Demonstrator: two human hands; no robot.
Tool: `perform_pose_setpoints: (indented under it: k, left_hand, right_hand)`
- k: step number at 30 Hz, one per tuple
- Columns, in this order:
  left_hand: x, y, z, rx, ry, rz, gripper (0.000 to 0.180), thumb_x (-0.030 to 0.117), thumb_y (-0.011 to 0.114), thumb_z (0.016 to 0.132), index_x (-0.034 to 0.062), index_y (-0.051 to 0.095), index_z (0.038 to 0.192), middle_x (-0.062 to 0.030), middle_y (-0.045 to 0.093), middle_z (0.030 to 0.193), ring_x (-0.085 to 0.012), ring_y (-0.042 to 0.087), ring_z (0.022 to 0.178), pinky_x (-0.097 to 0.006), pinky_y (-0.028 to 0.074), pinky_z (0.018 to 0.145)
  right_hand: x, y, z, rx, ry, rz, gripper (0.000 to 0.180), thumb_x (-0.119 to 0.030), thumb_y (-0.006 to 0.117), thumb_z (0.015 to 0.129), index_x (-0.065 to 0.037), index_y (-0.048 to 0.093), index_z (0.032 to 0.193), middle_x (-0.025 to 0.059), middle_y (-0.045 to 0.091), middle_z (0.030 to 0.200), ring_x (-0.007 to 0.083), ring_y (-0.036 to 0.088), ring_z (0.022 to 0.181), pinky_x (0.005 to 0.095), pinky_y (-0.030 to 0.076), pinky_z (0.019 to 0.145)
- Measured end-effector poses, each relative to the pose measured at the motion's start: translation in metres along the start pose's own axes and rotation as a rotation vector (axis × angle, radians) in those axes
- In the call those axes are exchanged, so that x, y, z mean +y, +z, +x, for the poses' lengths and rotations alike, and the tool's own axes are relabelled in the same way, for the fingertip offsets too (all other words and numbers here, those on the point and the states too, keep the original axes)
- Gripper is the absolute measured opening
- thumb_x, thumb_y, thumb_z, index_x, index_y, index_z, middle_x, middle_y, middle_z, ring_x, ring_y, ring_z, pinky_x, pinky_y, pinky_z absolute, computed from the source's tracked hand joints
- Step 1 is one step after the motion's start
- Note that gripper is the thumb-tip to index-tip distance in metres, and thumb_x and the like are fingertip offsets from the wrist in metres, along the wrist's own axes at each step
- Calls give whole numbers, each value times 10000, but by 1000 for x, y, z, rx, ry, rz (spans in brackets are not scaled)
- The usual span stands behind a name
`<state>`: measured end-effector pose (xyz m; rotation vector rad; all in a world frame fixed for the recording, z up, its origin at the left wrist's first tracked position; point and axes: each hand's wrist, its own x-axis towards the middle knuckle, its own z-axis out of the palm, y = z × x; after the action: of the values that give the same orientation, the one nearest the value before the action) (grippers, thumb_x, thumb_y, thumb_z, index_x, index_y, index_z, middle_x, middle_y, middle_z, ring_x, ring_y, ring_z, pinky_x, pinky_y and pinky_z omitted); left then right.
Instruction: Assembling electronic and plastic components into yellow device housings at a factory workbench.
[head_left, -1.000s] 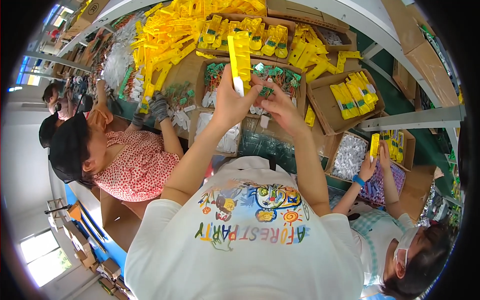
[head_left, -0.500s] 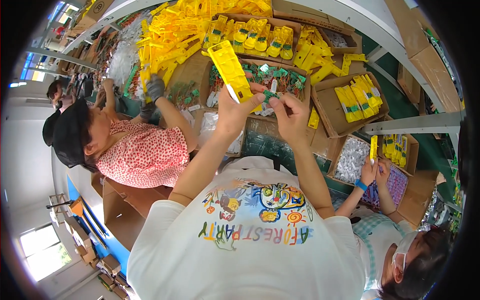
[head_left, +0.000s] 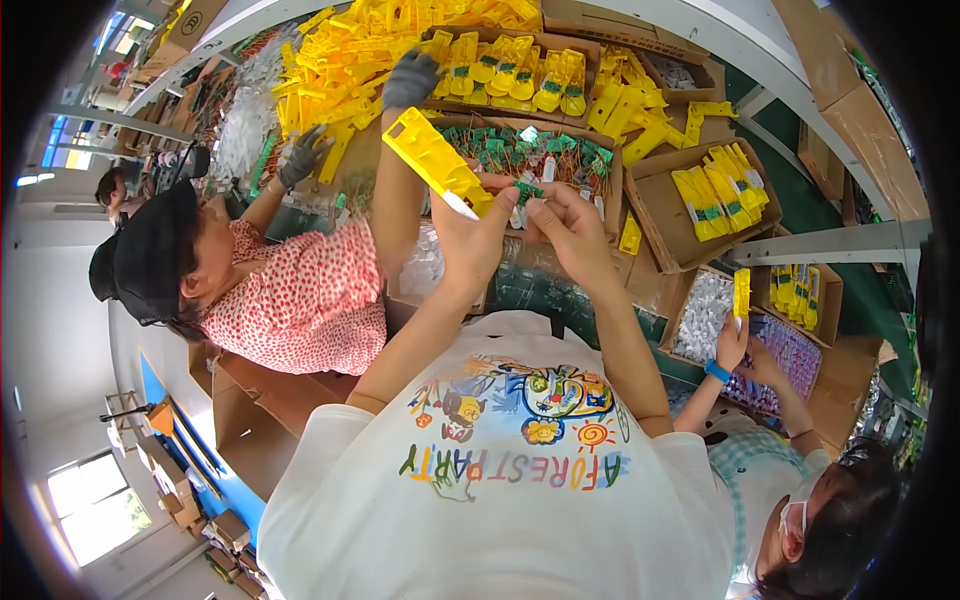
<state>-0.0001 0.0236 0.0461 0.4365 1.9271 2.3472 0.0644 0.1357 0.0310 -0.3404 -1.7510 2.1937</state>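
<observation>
My left hand (head_left: pixel 468 240) is closed round the lower end of a long yellow plastic housing (head_left: pixel 430 162), which tilts up to the left. A white part (head_left: pixel 460 204) shows along the housing's edge beside the palm. Between the fingertips of my right hand (head_left: pixel 575 232) is a small green circuit board (head_left: pixel 526 191), and the left thumb tip is close against it. Whether the board touches the housing is hard to tell. Just beyond both hands, a cardboard box holds green circuit boards (head_left: pixel 575 152) with reddish wires and white pieces.
Yellow housings (head_left: pixel 340 75) lie heaped at the far left. Filled ones stand in a cardboard box (head_left: pixel 640 200) at the right. A co-worker's gloved hand (head_left: pixel 410 80) reaches in from the left, forearm close to my left hand. At the right, another person holds a yellow housing (head_left: pixel 741 292).
The housing in my left hand has tilted further left, and both hands have shifted slightly left. The left co-worker's gloved hand has moved across to the box of filled housings.
</observation>
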Motion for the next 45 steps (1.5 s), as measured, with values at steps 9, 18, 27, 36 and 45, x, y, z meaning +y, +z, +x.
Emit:
perform_pose_setpoints:
  k: [9,18,27,36,45]
  left_hand:
    - [14,-22,12,-291,-616,-788,351,346,369,954,41,476,1090,-119,580,1006,-228,587,877,-406,499,754]
    - [4,-4,-13,-465,-626,-801,475,347,311,993,18,394,1325,-159,482,1308,-264,504,1157,-400,410,981]
    - [-8,-5,-18,-439,-570,-692,437,275,345,992,9,383,1338,-132,504,1284,-230,511,1146,-379,411,975]
    - [1,-6,-16,-332,-595,-658,420,213,376,985,19,368,1358,-112,519,1267,-217,521,1136,-366,410,975]
    - [2,-3,-21,-217,-502,-491,391,238,397,985,14,441,1303,-93,578,1168,-184,567,1044,-328,441,913]
  right_hand:
    - [-20,-4,-11,180,-397,-510,219,-167,605,882,-3,568,742,35,469,611,95,393,537,253,307,474]
    - [-40,17,-29,151,-491,-730,232,-113,643,818,-27,496,661,78,459,559,206,452,443,320,326,424]
    - [-46,20,-33,130,-636,-948,222,-110,605,812,-48,481,639,83,479,587,254,498,465,355,371,417]
    - [-29,2,-27,35,-207,-534,251,-174,612,855,37,590,721,97,526,524,147,457,421,296,331,421]
    - [-25,6,-24,31,-101,-609,302,-179,619,854,21,600,628,37,517,477,79,454,428,268,328,407]
